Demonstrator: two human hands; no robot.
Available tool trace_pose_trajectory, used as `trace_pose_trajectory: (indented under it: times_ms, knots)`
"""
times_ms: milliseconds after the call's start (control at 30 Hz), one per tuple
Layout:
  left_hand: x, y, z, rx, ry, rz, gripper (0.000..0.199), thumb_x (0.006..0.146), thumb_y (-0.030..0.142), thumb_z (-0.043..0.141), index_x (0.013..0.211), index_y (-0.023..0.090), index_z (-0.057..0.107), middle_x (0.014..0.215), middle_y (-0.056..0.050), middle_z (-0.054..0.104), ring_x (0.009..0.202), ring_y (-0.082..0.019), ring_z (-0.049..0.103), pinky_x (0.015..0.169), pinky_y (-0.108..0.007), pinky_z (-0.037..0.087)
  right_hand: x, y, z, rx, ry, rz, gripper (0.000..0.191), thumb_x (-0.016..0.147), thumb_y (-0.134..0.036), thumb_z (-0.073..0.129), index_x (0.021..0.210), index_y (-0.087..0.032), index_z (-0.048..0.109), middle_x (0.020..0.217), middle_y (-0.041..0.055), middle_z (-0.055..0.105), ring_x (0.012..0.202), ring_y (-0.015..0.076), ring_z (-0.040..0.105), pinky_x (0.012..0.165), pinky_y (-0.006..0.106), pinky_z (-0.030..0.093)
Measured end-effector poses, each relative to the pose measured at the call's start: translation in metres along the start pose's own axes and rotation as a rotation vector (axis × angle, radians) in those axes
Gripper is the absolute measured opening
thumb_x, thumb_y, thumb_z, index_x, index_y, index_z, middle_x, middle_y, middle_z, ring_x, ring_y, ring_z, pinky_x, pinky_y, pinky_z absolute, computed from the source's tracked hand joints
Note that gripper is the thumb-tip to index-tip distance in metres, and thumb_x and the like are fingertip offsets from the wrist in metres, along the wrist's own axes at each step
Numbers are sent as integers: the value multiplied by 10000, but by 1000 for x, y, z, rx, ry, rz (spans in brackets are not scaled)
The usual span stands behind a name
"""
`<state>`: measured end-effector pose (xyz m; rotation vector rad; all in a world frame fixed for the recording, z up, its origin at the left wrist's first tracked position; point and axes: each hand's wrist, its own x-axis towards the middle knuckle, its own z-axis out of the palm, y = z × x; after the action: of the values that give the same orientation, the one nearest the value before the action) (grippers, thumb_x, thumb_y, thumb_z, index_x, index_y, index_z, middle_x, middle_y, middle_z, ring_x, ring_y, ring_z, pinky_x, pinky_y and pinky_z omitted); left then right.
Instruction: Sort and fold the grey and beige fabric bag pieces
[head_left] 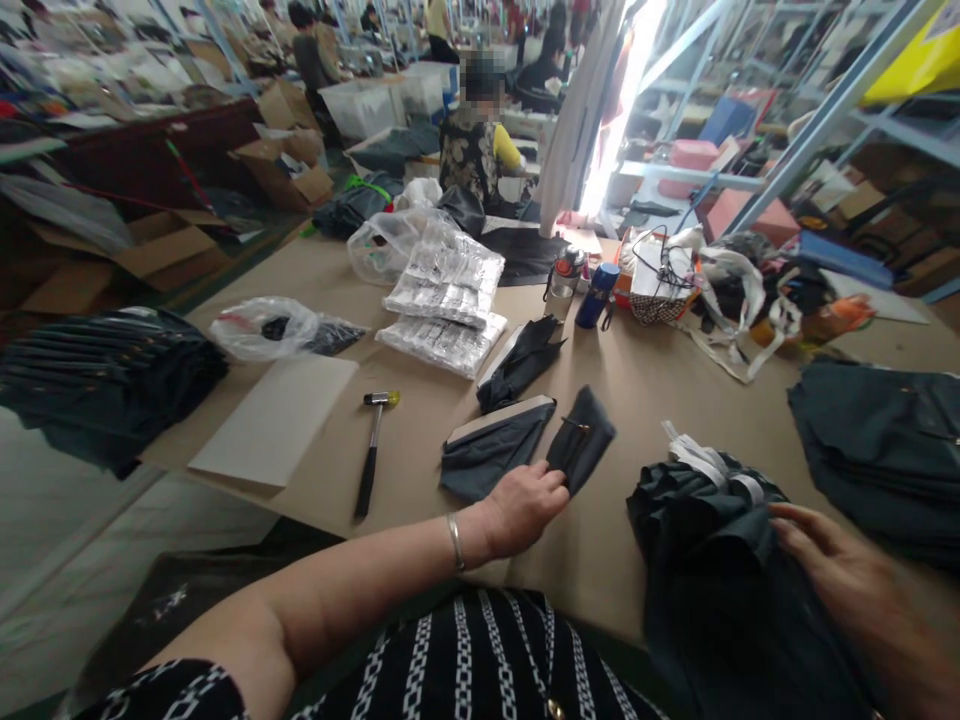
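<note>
My left hand [525, 505], with a bracelet at the wrist, pinches the lower edge of a small dark fabric piece [581, 440] that bears a small metal fitting. Beside it lies a folded dark piece with a pale board strip [499, 445], and another dark folded piece [521, 362] is behind that. At the lower right, my right hand [840, 570] grips the edge of a gathered dark fabric bundle [712, 560] with white bands on top. Its fingertips are partly behind the cloth, and the hand is somewhat blurred.
A hammer [370, 455] and a white sheet [277, 420] lie left on the table [420, 420]. Fabric stacks stand at far left [112, 380] and right [885, 440]. Plastic-wrapped packs [442, 290], a blue bottle [598, 295] and bags are farther back. A person [472, 155] sits beyond.
</note>
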<state>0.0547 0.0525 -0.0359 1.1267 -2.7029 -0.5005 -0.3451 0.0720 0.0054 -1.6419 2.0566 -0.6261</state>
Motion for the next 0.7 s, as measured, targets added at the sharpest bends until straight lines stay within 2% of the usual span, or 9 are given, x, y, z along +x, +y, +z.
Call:
trace_pose_trajectory:
  times_ms: [33, 100, 200, 233, 300, 400, 533, 633, 700]
  knots:
    - [-3, 5, -5, 94, 21, 68, 177, 865, 122, 382, 891, 134, 557, 1106, -120, 559, 1021, -276, 499, 789, -364, 405, 4, -20, 17, 27, -32, 1, 389, 698, -537, 564, 923, -238, 667, 919, 106, 682, 815, 278, 639, 682, 376, 477]
    - [-7, 8, -4, 217, 28, 99, 209, 886, 132, 354, 882, 126, 563, 1122, -139, 544, 1058, -317, 478, 789, -403, 396, 11, -54, 50, 71, -28, -76, 424, 735, -539, 523, 967, -207, 649, 992, 92, 659, 857, 263, 619, 772, 389, 467]
    - [-14, -2, 20, 291, -71, 39, 215, 885, 143, 375, 888, 119, 589, 1079, -162, 552, 1058, -337, 481, 772, -430, 393, 19, -79, 94, 128, 1, -229, 373, 812, -478, 468, 957, -174, 626, 966, 91, 644, 852, 230, 594, 799, 359, 455]
    - [-17, -6, 33, 298, -133, 8, 207, 872, 136, 398, 921, 116, 598, 1075, -170, 554, 1053, -338, 488, 768, -435, 394, 20, -80, 109, 131, -41, -251, 360, 830, -459, 447, 954, -167, 618, 951, 93, 643, 857, 225, 590, 802, 349, 453]
    - [-27, -14, 57, 295, -261, -51, 232, 842, 117, 435, 1005, 106, 600, 1106, -190, 547, 1007, -321, 516, 751, -431, 399, 19, -75, 140, 97, -212, -242, 340, 851, -413, 410, 960, -161, 611, 960, 92, 642, 884, 213, 589, 827, 330, 451]
    - [-42, -20, 82, 222, -344, -82, 222, 825, 113, 443, 975, 109, 607, 1067, -170, 562, 880, -259, 550, 711, -386, 407, 13, -60, 186, -14, -446, -154, 294, 830, -323, 437, 998, -164, 618, 1020, 80, 644, 939, 203, 594, 865, 309, 443]
    - [-44, -22, 85, 55, -338, -108, 139, 830, 178, 479, 852, 140, 611, 900, -101, 594, 816, -229, 564, 684, -344, 422, 3, -49, 231, -159, -491, -18, 352, 805, -314, 521, 1112, -157, 592, 1020, 105, 639, 932, 243, 594, 832, 347, 431]
    - [-38, -23, 80, -1, -330, -191, 168, 848, 233, 482, 858, 137, 619, 892, -105, 612, 788, -224, 590, 670, -331, 442, -2, -49, 247, -207, -489, 54, 401, 800, -347, 549, 1130, -120, 569, 960, 135, 641, 859, 254, 598, 764, 352, 426]
    - [-33, -22, 75, -49, -311, -231, 185, 854, 263, 486, 854, 136, 621, 892, -107, 619, 789, -221, 602, 675, -319, 453, -4, -52, 250, -198, -496, 60, 323, 795, -326, 551, 1045, -124, 590, 899, 117, 644, 804, 230, 594, 718, 320, 417]
